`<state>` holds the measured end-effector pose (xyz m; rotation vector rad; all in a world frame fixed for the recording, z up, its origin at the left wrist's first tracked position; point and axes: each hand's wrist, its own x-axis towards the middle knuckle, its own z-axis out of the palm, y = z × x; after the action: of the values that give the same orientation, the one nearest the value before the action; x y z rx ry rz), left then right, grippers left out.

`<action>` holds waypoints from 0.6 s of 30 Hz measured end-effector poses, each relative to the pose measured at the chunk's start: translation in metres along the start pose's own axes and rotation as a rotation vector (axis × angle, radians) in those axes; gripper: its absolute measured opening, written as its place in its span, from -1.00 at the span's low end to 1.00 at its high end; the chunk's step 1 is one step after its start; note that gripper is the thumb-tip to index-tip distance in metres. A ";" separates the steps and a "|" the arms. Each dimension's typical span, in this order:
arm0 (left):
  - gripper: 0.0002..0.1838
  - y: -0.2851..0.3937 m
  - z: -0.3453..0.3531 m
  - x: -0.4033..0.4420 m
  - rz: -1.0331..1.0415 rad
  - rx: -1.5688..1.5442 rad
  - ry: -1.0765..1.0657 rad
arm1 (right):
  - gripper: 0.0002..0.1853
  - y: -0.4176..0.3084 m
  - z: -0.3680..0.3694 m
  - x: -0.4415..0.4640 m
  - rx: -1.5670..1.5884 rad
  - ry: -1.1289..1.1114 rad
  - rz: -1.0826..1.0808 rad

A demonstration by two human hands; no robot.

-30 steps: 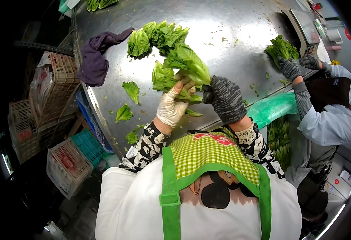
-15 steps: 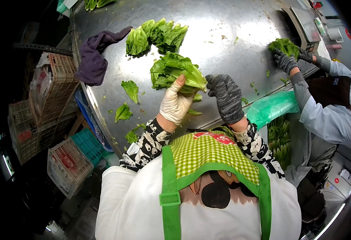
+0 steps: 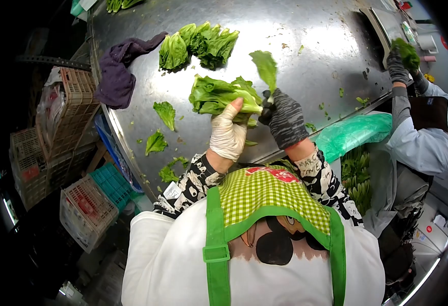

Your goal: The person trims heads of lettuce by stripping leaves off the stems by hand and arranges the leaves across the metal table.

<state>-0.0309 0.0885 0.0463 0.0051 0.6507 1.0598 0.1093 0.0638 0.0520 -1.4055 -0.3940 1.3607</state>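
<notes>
My left hand (image 3: 229,131), in a cream glove with the thumb tip bare, is closed around a head of green lettuce (image 3: 216,96). The lettuce lies sideways, its pale stem end pointing right. At that end is my right hand (image 3: 284,118), in a dark grey knit glove, pinching the base of a single lettuce leaf (image 3: 264,68) that stands up from the fingers. Beyond them on the metal table (image 3: 305,30), several lettuce heads (image 3: 198,45) lie in a row. Loose leaves (image 3: 164,115) are scattered to the left of my left hand.
A purple cloth (image 3: 117,76) lies on the table's left edge. Plastic crates (image 3: 70,109) are stacked at left. Green plastic film (image 3: 354,133) covers part of a container of greens (image 3: 355,176) at right. A co-worker's gloved hand (image 3: 397,67) holds greens near a scale (image 3: 379,30).
A single leaf has come away in my right hand and now stands upright. The held lettuce has turned slightly. The co-worker's hands and greens have moved up and right, toward the scale.
</notes>
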 end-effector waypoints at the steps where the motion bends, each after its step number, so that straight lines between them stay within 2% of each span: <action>1: -0.69 0.003 -0.001 0.001 0.006 -0.012 0.005 | -0.74 0.002 -0.006 0.008 0.119 0.025 0.066; 2: -0.70 0.006 -0.002 0.002 0.013 -0.025 0.010 | -0.72 0.004 -0.013 0.013 0.238 0.049 0.132; 3: -0.66 0.009 -0.004 0.003 -0.009 -0.040 -0.005 | -0.74 0.003 -0.021 0.014 0.039 -0.028 0.087; 6: -0.60 0.014 -0.009 0.008 -0.033 -0.021 0.025 | -0.67 0.010 -0.024 0.010 -0.626 -0.059 -0.222; 7: -0.53 0.013 -0.011 0.010 -0.019 -0.013 0.017 | -0.57 0.008 -0.023 0.006 -0.583 -0.098 -0.199; 10: -0.48 0.011 -0.016 0.013 -0.038 0.016 0.046 | -0.56 -0.007 -0.005 -0.011 -0.332 -0.261 -0.235; 11: -0.45 0.010 -0.014 0.012 -0.048 0.018 0.041 | -0.59 -0.011 -0.001 -0.014 -0.333 -0.282 -0.215; 14: -0.37 0.006 -0.007 0.009 -0.111 -0.022 0.010 | -0.65 -0.013 -0.002 -0.014 -0.449 -0.197 -0.268; 16: -0.33 0.009 -0.009 0.009 -0.195 -0.113 -0.019 | -0.71 -0.015 -0.002 -0.013 -0.245 -0.168 -0.149; 18: -0.29 0.008 -0.008 0.009 -0.177 -0.120 -0.024 | -0.71 -0.021 -0.003 -0.014 -0.137 -0.148 -0.034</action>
<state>-0.0390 0.0974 0.0377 -0.1412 0.5542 0.9252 0.1169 0.0590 0.0756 -1.4067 -0.6167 1.4363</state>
